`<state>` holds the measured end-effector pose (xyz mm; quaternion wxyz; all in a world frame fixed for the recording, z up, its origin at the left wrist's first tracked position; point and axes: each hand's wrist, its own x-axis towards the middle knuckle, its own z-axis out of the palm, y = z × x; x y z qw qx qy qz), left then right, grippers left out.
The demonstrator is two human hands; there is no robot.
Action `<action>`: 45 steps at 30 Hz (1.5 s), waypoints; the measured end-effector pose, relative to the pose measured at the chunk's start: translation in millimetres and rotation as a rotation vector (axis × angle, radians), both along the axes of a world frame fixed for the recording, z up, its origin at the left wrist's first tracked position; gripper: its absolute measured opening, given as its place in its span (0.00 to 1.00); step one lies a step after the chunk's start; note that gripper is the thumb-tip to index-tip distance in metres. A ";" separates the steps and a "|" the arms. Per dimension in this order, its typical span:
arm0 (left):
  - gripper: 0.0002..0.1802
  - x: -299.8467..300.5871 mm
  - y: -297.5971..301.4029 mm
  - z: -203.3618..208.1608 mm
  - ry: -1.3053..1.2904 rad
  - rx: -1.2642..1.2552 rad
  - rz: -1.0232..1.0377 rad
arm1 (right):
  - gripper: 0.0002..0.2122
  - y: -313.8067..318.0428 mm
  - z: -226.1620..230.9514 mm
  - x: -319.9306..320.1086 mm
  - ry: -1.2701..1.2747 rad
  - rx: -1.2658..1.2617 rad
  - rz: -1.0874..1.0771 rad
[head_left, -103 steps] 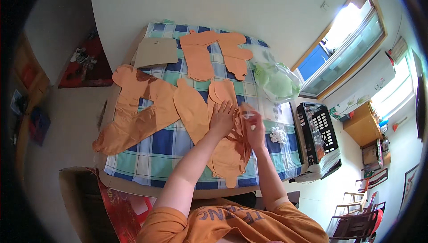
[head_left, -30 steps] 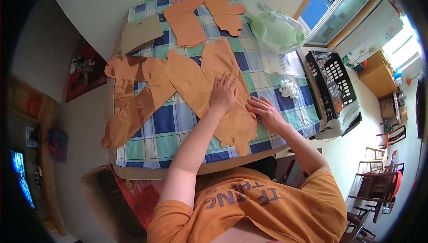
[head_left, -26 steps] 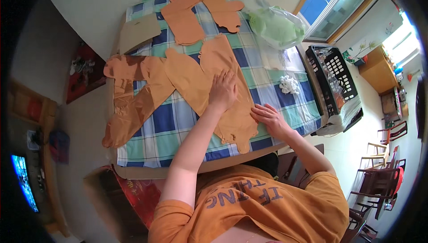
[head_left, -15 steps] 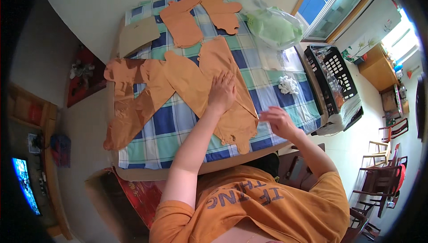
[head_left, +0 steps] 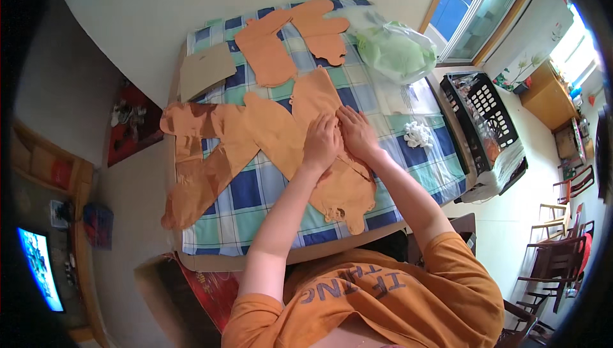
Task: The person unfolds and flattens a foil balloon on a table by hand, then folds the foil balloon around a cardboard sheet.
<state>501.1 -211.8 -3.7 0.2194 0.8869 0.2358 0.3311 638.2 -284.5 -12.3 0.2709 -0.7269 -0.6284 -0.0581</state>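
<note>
A large flat tan-orange foil piece (head_left: 271,121), looking like a deflated foil balloon, lies across the bed with its shiny coppery part at the left. My left hand (head_left: 323,143) rests on its right section, palm down, fingers stretched out. Right beside it, my right hand (head_left: 359,134) lies over the right edge of the same section, fingers extended and pressing on the foil. The foil under both palms is hidden. A crease runs from between the hands toward the near right. Below them, the near end (head_left: 348,211) has a scalloped edge and a small hole or dark mark.
Two more flat orange pieces (head_left: 268,51) (head_left: 322,32) lie at the far side of the checked bed (head_left: 230,220). A beige card (head_left: 207,70) is at far left. To the right are a pale green plastic bag (head_left: 399,51), a crumpled white bundle (head_left: 418,135) and a black basket (head_left: 482,108).
My right hand has come in from the right, off the foil, to lie on it beside my left hand. My left hand stays on the foil. The whole view has shifted slightly.
</note>
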 end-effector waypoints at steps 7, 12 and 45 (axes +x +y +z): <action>0.20 31.8 36.2 7.8 0.105 0.164 -0.150 | 0.18 1.4 4.1 -4.5 0.012 -0.037 -0.021; 0.21 44.5 61.0 -0.1 0.318 0.243 -0.213 | 0.18 -1.0 7.0 -4.6 0.000 -0.039 -0.020; 0.22 -138.6 -1.3 27.4 -0.749 -1.291 0.433 | 0.18 4.5 -2.5 -4.7 0.002 0.019 -0.038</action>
